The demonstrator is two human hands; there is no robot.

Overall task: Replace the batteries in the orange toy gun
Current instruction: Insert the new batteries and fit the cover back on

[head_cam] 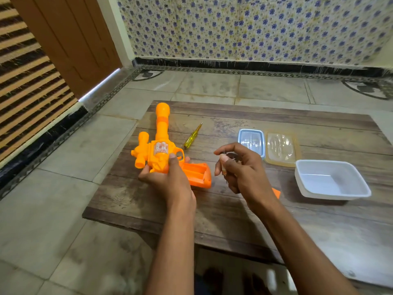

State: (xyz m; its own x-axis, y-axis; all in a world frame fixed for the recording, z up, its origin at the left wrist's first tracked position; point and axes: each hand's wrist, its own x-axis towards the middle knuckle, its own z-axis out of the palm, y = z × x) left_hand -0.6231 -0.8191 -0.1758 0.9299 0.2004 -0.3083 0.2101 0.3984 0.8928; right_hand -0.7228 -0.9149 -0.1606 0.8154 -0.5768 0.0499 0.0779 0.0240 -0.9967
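Observation:
The orange toy gun (160, 143) lies on the low wooden table (234, 209), barrel pointing away from me. My left hand (170, 177) grips its body near the trigger. The grip's battery compartment (196, 173) faces up, uncovered, and looks empty. My right hand (240, 167) hovers just right of the grip, fingers curled around batteries (224, 167), mostly hidden. An orange piece (276, 192), probably the compartment cover, peeks out from behind my right wrist.
A yellow-handled screwdriver (193, 136) lies right of the barrel. A small lidded box (252, 141) and a clear orange-rimmed lid (281, 147) sit at the back right. A white plastic tub (331, 179) stands at the right. Tiled floor surrounds the table.

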